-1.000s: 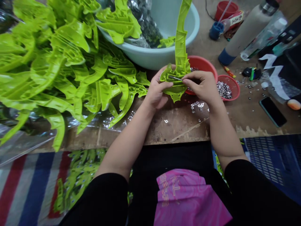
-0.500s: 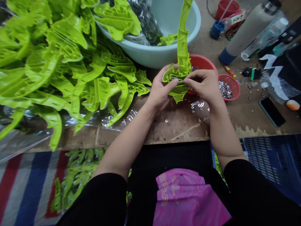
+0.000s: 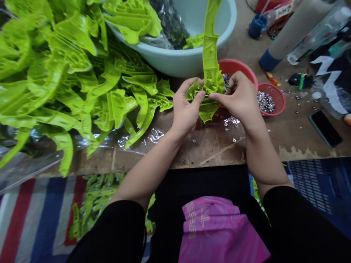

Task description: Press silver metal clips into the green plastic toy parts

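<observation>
A curved lime-green plastic part (image 3: 210,54) with ribs and screw bosses stands tilted up over the table's front half. My left hand (image 3: 185,109) is closed round its left side, thumb on the ribbed inner face. My right hand (image 3: 238,95) is closed, its thumb tip pressed on the same ribbed face near the left thumb, its index finger curled back. A thin silvery rod seems to lie in the ribs between the two thumbs, mostly covered. Behind the right hand is a red bowl (image 3: 241,65) of small shiny metal pieces.
A heap of green parts (image 3: 63,76) covers the left. A pale blue basin (image 3: 175,60) stands behind. To the right are a red basket (image 3: 282,98) of metal pieces, loose square nuts (image 3: 231,121), a phone (image 3: 325,128), a flask (image 3: 285,40) and a clear bottle (image 3: 318,34).
My right thumb has shifted slightly left and presses on the part, where the right fingers pinched by the rod's end before. The part is tilted a little differently. The view has shifted slightly.
</observation>
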Demonstrator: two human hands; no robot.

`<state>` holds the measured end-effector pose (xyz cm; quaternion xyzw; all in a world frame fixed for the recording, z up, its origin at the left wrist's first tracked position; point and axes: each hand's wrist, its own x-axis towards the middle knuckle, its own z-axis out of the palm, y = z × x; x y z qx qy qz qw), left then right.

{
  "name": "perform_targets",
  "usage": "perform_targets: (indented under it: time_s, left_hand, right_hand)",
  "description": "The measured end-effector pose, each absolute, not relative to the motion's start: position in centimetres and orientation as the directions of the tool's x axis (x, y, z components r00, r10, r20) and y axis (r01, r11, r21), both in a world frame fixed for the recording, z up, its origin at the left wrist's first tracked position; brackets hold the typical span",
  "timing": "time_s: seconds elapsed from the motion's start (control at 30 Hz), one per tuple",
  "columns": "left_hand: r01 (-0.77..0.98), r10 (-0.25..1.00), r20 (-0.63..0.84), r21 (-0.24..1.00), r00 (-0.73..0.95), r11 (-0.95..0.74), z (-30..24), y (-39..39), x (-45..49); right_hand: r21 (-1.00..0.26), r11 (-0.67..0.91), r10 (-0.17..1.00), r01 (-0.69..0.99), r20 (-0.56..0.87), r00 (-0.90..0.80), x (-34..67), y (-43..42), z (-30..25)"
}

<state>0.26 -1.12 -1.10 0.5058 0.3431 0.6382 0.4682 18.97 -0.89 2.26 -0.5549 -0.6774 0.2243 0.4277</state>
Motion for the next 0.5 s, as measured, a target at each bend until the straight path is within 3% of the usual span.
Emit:
perform_targets:
  time_s: [0.13, 0.23, 0.33, 0.5]
  left_hand:
    - [-0.365, 0.938, 0.272, 0.913, 0.214, -0.182, -2.1, 0.7, -1.0]
    - [-0.431, 0.916, 0.217, 0.901, 0.338, -0.054, -2.4, 1.0, -1.3]
    - [-0.456, 0.934, 0.171, 0.890, 0.314, -0.010, -2.8, 1.0, -1.0]
    - [-0.478, 0.979, 0.133, 0.877, 0.156, -0.043, -3.2, 1.2, -0.7]
  right_hand:
    - [-0.775, 0.267, 0.956, 0.573, 0.290, -0.052, 18.5, -1.1, 3.6]
    - [-0.786, 0.306, 0.939, 0.537, 0.343, -0.032, 18.5, -0.9, 3.7]
    - [-0.808, 0.325, 0.914, 0.492, 0.402, 0.056, 18.4, -0.4, 2.9]
    - [-0.880, 0.212, 0.932, 0.426, 0.312, 0.182, 19.3, 0.6, 1.8]
